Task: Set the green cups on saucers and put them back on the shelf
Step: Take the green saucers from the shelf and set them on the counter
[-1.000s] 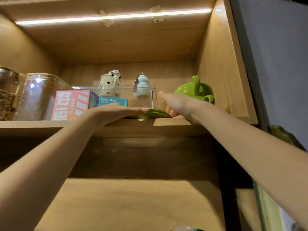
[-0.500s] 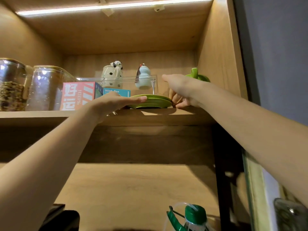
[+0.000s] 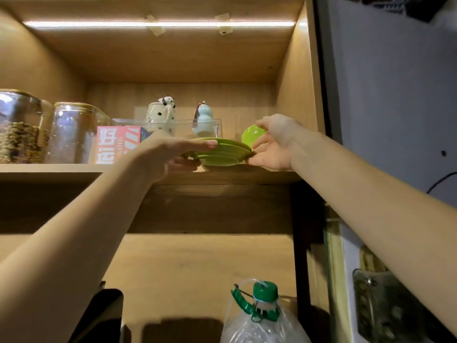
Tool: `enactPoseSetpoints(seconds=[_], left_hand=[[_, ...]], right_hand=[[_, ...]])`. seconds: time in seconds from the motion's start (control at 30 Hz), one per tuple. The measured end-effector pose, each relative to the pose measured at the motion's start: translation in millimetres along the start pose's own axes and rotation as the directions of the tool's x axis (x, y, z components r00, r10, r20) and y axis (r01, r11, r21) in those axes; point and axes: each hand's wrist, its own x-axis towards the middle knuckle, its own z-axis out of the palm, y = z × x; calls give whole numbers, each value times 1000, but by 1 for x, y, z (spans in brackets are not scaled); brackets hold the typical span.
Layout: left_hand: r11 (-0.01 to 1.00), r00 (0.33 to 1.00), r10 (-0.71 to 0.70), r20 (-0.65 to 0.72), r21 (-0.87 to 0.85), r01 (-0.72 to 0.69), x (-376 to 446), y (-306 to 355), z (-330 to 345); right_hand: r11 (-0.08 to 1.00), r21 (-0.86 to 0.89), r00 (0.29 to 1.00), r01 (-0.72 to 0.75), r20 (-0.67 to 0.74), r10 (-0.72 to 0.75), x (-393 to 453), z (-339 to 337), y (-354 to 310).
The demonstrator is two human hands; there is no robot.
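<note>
A stack of green saucers (image 3: 220,153) sits tilted at the front edge of the upper shelf (image 3: 61,169), held between both hands. The left hand (image 3: 170,154) grips its left rim, fingers stretched flat over the top and thumb underneath. The right hand (image 3: 274,144) meets the stack's right edge with its lower fingers, and at the same time curls its upper fingers round a green cup (image 3: 253,137), which lies tipped on its side just above the saucers' right rim. Whether the cup touches the saucers cannot be told.

Just behind the left hand's fingertips stands a clear plastic bin (image 3: 193,125), with a spotted white ceramic pot (image 3: 162,115) and a pale blue gourd-shaped figurine (image 3: 204,117) seen through and above it. To the left of that hand's wrist is a pink-and-white printed box (image 3: 115,144), then two glass jars: an empty-looking jar (image 3: 71,134) and, farthest out, a jar of brown grain-like contents (image 3: 21,134).

Below the right forearm, on the lower level, stands a large plastic bottle with a green cap (image 3: 264,310).
</note>
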Motion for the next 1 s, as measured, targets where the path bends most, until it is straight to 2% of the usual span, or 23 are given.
enactPoseSetpoints(seconds=[0.1, 0.23, 0.4, 0.5, 0.6, 0.8, 1.0], left_hand=[[986, 998, 10, -59, -165, -20, -20, -4, 12], [967, 996, 41, -85, -247, -61, -56, -18, 19], [992, 995, 67, -75, -100, -74, -112, -48, 26], [995, 994, 70, -87, -72, -76, -141, -75, 33], [998, 999, 46, -24, -35, -47, -172, -105, 40], [993, 995, -68, -67, -101, 61, -230, -175, 54], [974, 979, -201, -29, -113, 196, -284, -238, 59]], right_hand=[[991, 131, 997, 42, -77, -32, -17, -5, 11], [966, 252, 993, 61, -117, -32, -48, -17, 32], [981, 196, 978, -19, -200, 59, -78, -32, 74], [965, 245, 974, -90, -180, 137, -93, -42, 109], [954, 243, 962, -178, -162, 221, -111, -54, 147], [945, 206, 935, -254, -198, 295, -144, -73, 218], [937, 174, 910, -303, -241, 338, -174, -87, 292]])
